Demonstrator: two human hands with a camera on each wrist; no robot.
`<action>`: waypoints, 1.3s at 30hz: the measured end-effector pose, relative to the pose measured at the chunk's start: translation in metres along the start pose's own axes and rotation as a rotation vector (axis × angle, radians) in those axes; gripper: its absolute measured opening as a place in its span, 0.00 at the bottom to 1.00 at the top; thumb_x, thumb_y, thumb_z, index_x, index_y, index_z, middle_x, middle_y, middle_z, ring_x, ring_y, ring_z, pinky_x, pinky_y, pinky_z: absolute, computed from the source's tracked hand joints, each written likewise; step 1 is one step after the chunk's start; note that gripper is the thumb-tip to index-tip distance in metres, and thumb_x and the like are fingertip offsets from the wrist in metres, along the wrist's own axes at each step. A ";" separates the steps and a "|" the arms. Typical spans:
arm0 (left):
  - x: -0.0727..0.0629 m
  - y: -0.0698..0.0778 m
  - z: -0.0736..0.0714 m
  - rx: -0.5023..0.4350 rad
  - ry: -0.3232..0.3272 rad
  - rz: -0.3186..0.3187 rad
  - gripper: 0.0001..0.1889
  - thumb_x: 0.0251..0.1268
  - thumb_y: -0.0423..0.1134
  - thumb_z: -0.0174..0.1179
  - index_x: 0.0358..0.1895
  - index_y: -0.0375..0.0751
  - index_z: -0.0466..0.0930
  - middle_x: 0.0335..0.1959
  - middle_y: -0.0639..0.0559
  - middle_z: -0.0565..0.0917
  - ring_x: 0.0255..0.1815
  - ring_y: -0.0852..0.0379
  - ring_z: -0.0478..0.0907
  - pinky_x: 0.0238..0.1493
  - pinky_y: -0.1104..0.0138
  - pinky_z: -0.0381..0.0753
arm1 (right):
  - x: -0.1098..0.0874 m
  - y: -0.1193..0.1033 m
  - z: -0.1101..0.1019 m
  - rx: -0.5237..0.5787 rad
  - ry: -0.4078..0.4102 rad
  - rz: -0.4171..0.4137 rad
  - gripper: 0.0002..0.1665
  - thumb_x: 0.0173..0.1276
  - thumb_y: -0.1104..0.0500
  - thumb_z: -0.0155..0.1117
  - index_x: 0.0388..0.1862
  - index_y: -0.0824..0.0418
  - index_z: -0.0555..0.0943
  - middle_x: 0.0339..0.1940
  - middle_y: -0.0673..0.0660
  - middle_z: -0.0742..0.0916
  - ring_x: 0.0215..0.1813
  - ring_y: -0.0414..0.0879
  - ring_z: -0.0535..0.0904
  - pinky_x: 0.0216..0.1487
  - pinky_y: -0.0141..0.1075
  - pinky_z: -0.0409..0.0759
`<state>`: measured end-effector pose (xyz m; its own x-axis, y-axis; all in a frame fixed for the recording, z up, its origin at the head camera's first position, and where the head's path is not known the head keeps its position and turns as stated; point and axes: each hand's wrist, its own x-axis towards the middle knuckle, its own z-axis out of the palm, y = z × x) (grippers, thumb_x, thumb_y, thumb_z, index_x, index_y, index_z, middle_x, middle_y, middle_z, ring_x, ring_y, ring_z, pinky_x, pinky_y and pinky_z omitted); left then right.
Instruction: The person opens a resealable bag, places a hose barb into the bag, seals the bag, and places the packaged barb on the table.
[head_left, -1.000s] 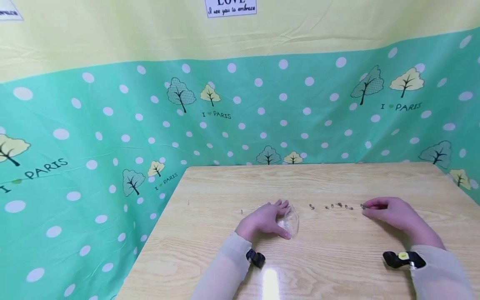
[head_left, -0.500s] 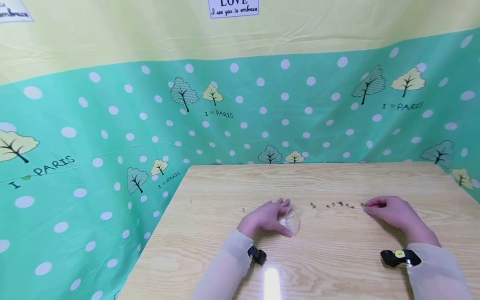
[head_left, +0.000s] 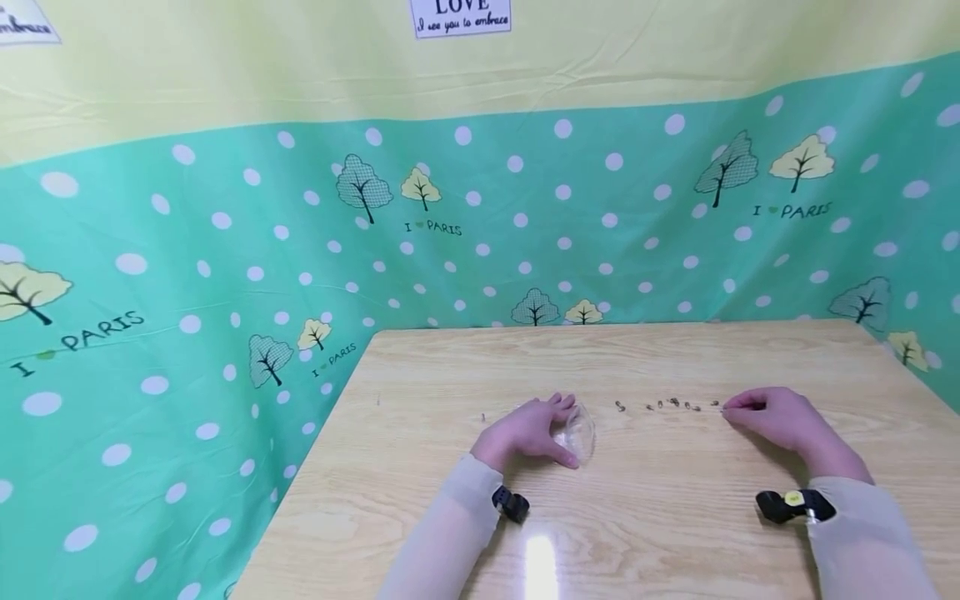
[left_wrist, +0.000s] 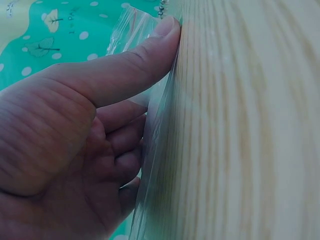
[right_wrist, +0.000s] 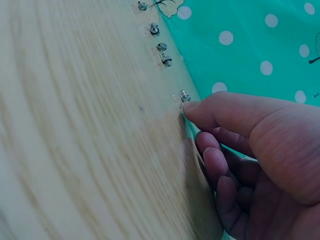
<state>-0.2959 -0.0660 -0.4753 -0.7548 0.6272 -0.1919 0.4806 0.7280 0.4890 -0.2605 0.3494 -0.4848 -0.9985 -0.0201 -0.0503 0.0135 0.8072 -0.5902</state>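
On the table's left half, my left hand (head_left: 528, 432) holds a clear plastic bag (head_left: 581, 435) by its near end, thumb on one edge and fingers spread behind it. The left wrist view shows the thumb on the bag's plastic (left_wrist: 159, 100) and the other fingers curled against it. My right hand (head_left: 776, 421) is low at the right end of a row of small metal screws (head_left: 674, 402). Its thumb and forefinger pinch a tiny screw, of which only a bright tip shows. Another screw (right_wrist: 184, 95) lies just beyond the thumb tip in the right wrist view.
Two tiny pieces lie left of the bag, one near (head_left: 483, 417) and one farther off (head_left: 378, 402). The wooden table (head_left: 637, 517) meets a green dotted curtain (head_left: 450, 292) at its back and left.
My right hand's fingertips have closed at the row's right end, and the end screw now sits slightly apart from them. My left hand stays on the bag. The head view has shifted slightly.
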 end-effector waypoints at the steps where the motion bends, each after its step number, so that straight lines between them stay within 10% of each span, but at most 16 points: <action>1: 0.000 0.000 -0.001 0.000 0.001 0.001 0.51 0.59 0.53 0.81 0.84 0.47 0.64 0.87 0.55 0.56 0.88 0.48 0.48 0.86 0.56 0.49 | 0.000 0.000 -0.001 -0.006 -0.001 -0.005 0.26 0.78 0.47 0.68 0.54 0.71 0.87 0.51 0.73 0.87 0.55 0.72 0.81 0.56 0.69 0.77; 11: 0.000 0.000 -0.003 0.016 0.004 0.000 0.51 0.58 0.53 0.81 0.84 0.48 0.65 0.87 0.55 0.56 0.88 0.47 0.50 0.86 0.55 0.51 | -0.001 -0.007 -0.006 -0.014 -0.014 -0.030 0.28 0.77 0.45 0.68 0.53 0.72 0.87 0.50 0.71 0.88 0.53 0.69 0.82 0.55 0.66 0.79; 20: 0.001 0.000 0.001 0.001 0.005 -0.002 0.52 0.58 0.54 0.82 0.83 0.47 0.65 0.87 0.56 0.56 0.88 0.47 0.49 0.86 0.54 0.49 | -0.003 -0.029 0.000 0.059 -0.018 -0.104 0.26 0.79 0.49 0.68 0.58 0.72 0.85 0.45 0.60 0.89 0.42 0.50 0.82 0.39 0.40 0.82; 39: 0.003 -0.001 0.000 0.003 0.001 -0.003 0.52 0.57 0.53 0.82 0.83 0.48 0.65 0.87 0.57 0.55 0.88 0.49 0.49 0.86 0.55 0.50 | 0.005 -0.095 0.047 0.167 -0.100 -0.234 0.17 0.76 0.51 0.72 0.52 0.63 0.89 0.41 0.52 0.89 0.39 0.47 0.81 0.37 0.36 0.82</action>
<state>-0.2982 -0.0647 -0.4762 -0.7568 0.6246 -0.1927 0.4796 0.7309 0.4856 -0.2645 0.2451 -0.4665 -0.9655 -0.2589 0.0287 -0.1999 0.6654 -0.7192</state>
